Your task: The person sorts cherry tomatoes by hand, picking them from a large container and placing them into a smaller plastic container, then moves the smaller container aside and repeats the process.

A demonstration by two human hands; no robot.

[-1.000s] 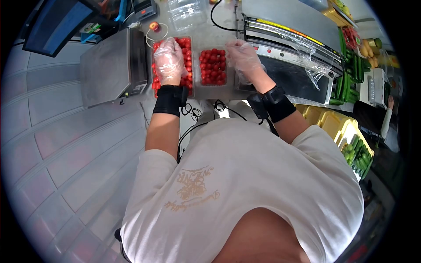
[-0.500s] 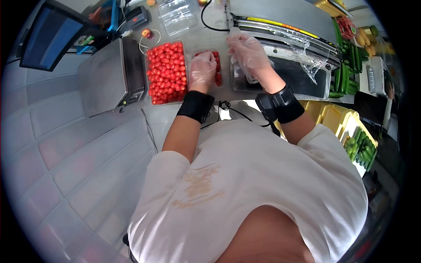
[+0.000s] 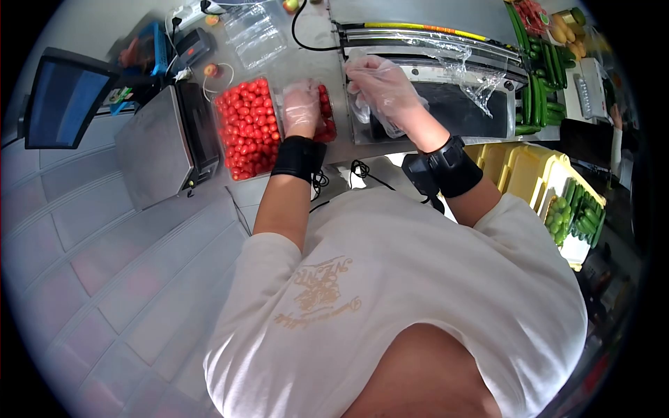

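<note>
My left hand (image 3: 301, 111), in a clear plastic glove, is at the left side of a small clear tray of red cherry tomatoes (image 3: 325, 115). Its fingers are curled downward, and whatever is under them is hidden. Just left of it stands a large clear box of cherry tomatoes (image 3: 247, 129). My right hand (image 3: 387, 90), also gloved, hovers over the left end of a film wrapping machine (image 3: 453, 110). Its fingers are bent together; loose clear plastic hangs around them, and I cannot make out what they hold.
Crumpled film (image 3: 481, 87) lies across the wrapper. Empty clear trays (image 3: 258, 38) lie at the back, beside a cable and small fruit. A metal scale (image 3: 155, 146) and a monitor (image 3: 66, 101) are on the left. Cucumbers (image 3: 536, 104) and yellow crates (image 3: 536, 171) are on the right.
The view has shifted a little. My left hand has moved from above the small tray to its left side, uncovering more of its tomatoes. My right hand stays over the wrapper's left end.
</note>
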